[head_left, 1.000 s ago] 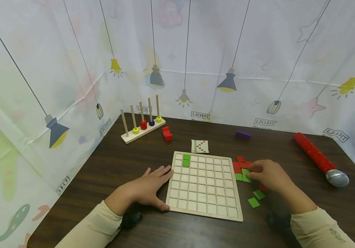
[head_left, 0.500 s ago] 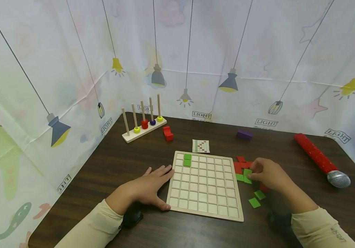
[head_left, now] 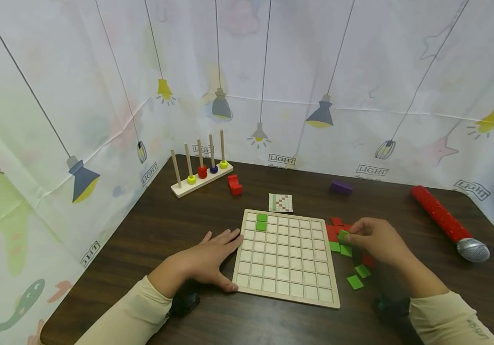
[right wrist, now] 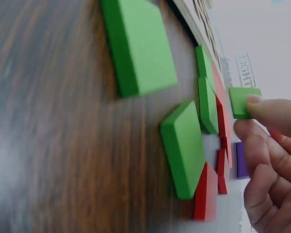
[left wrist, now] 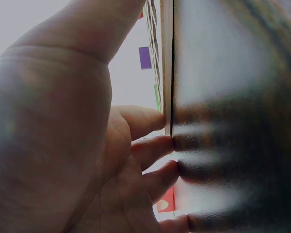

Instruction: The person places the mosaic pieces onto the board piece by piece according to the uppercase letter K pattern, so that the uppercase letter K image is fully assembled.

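Observation:
A pale wooden grid board (head_left: 282, 258) lies mid-table, with two green tiles (head_left: 261, 222) in one column near its far left corner. Along the board's left edge rests my left hand (head_left: 205, 261), fingers spread; in the left wrist view its fingertips (left wrist: 157, 121) meet the board's side and the tabletop. Between thumb and fingers my right hand (head_left: 378, 239) pinches a green tile (right wrist: 243, 102), raised off the table in the right wrist view. Below that hand lie several loose green tiles (head_left: 355, 282) and red tiles (head_left: 331, 233), next to the board's right edge.
Behind the board lies a small pattern card (head_left: 280, 202). Farther back are a peg stand with coloured rings (head_left: 203, 181), a red block (head_left: 235, 185) and a purple block (head_left: 341, 187). A red microphone (head_left: 449, 223) lies at the right. Patterned cloth (head_left: 247, 72) hangs behind the table.
My right hand has lifted a green tile off the loose tiles, uncovering another green tile beneath. My left hand stays at the board's edge. The head view has shifted slightly.

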`<state>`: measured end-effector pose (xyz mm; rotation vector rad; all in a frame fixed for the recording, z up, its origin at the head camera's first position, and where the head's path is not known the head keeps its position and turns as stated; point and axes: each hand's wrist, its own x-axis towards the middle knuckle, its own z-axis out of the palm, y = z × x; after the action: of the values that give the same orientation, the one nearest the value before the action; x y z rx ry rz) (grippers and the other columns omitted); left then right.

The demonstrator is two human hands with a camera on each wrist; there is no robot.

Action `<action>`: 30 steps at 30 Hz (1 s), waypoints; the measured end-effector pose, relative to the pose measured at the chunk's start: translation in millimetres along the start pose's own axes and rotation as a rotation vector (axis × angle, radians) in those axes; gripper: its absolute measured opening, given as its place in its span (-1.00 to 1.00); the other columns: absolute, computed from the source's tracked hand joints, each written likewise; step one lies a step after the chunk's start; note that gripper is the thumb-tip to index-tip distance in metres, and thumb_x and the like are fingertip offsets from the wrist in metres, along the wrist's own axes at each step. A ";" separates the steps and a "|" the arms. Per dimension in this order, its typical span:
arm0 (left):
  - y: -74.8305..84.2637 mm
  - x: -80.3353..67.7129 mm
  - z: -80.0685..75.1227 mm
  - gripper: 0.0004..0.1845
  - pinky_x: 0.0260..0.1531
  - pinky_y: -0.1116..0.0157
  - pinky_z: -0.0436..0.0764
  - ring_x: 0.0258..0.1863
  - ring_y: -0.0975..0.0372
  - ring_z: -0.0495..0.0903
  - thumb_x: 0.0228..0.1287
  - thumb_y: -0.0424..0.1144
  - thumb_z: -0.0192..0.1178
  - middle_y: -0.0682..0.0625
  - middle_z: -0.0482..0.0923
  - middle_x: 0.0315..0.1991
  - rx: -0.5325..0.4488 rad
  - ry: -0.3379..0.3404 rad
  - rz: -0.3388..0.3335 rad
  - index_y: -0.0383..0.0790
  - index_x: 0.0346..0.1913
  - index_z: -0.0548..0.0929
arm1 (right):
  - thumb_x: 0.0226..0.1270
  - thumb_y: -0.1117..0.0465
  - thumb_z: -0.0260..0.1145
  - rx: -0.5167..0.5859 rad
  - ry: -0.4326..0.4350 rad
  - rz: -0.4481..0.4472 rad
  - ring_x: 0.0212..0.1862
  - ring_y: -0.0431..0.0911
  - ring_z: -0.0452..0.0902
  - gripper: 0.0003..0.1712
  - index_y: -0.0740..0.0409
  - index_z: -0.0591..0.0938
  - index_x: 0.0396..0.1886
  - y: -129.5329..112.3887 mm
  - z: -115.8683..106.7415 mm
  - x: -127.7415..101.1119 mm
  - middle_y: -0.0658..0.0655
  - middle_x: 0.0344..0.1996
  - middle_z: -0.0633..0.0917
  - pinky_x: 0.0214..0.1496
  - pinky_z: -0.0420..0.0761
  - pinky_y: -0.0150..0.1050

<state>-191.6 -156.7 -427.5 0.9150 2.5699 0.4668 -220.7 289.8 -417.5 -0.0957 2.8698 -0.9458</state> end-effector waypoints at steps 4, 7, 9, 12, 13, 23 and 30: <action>-0.1 -0.4 -1.1 0.29 0.47 -0.17 -0.22 0.61 0.12 -0.22 0.03 0.34 0.47 -0.01 -0.19 0.66 0.002 0.001 0.000 -0.07 0.67 -0.03 | 0.33 -0.03 0.48 0.047 0.038 -0.029 -0.26 -0.01 0.58 -0.65 0.16 0.71 -0.16 -9.4 4.5 1.5 0.07 -0.28 0.75 -0.29 0.56 -0.14; -0.1 -0.9 -1.5 0.29 0.48 -0.16 -0.22 0.61 0.12 -0.23 0.03 0.34 0.47 -0.01 -0.20 0.66 0.002 0.000 -0.002 -0.07 0.67 -0.03 | 0.33 -0.04 0.48 0.112 0.033 -0.060 -0.27 -0.03 0.64 -0.61 0.21 0.72 -0.13 -19.2 11.8 4.1 0.07 -0.30 0.77 -0.27 0.59 -0.12; -0.3 -1.1 -1.5 0.29 0.48 -0.16 -0.23 0.61 0.12 -0.23 0.03 0.34 0.47 0.00 -0.20 0.66 0.003 -0.001 -0.004 -0.07 0.67 -0.04 | 0.35 -0.02 0.47 0.171 0.013 -0.070 -0.26 -0.02 0.67 -0.61 0.22 0.72 -0.12 -27.1 18.8 6.6 0.08 -0.28 0.78 -0.24 0.62 -0.11; -0.7 -0.8 -1.5 0.29 0.48 -0.16 -0.23 0.61 0.12 -0.23 0.03 0.35 0.47 0.00 -0.20 0.66 0.006 -0.003 -0.007 -0.07 0.67 -0.04 | 0.36 0.04 0.47 0.255 -0.028 -0.084 -0.26 0.00 0.69 -0.65 0.25 0.71 -0.13 -41.3 31.3 11.0 0.12 -0.29 0.78 -0.22 0.67 -0.09; -0.8 -0.7 -1.4 0.30 0.48 -0.16 -0.23 0.61 0.12 -0.23 0.02 0.36 0.47 0.00 -0.20 0.66 0.007 -0.004 -0.008 -0.07 0.67 -0.04 | 0.36 0.05 0.47 0.274 -0.039 -0.087 -0.27 0.00 0.69 -0.67 0.25 0.72 -0.14 -46.6 36.0 13.0 0.12 -0.30 0.78 -0.23 0.67 -0.10; 0.5 -0.9 -1.1 0.29 0.48 -0.16 -0.23 0.61 0.11 -0.24 0.04 0.37 0.45 -0.01 -0.22 0.66 0.005 -0.008 0.000 -0.07 0.67 -0.05 | 0.31 0.25 0.49 0.430 -0.169 -0.115 -0.34 0.01 0.69 -0.81 0.30 0.70 -0.23 -106.4 77.3 29.0 0.20 -0.37 0.77 -0.27 0.69 -0.17; -0.1 0.0 -0.1 0.28 0.48 -0.15 -0.21 0.61 0.12 -0.22 0.04 0.38 0.44 0.00 -0.21 0.66 0.013 0.001 -0.003 -0.06 0.67 -0.04 | 0.29 0.30 0.50 0.418 -0.193 -0.149 -0.35 -0.03 0.71 -0.84 0.31 0.69 -0.28 -129.9 97.0 37.4 0.14 -0.40 0.76 -0.29 0.70 -0.16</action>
<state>-191.7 -156.7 -427.5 0.9153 2.5781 0.4502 -242.1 124.9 -421.0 -0.3428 2.4595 -1.4540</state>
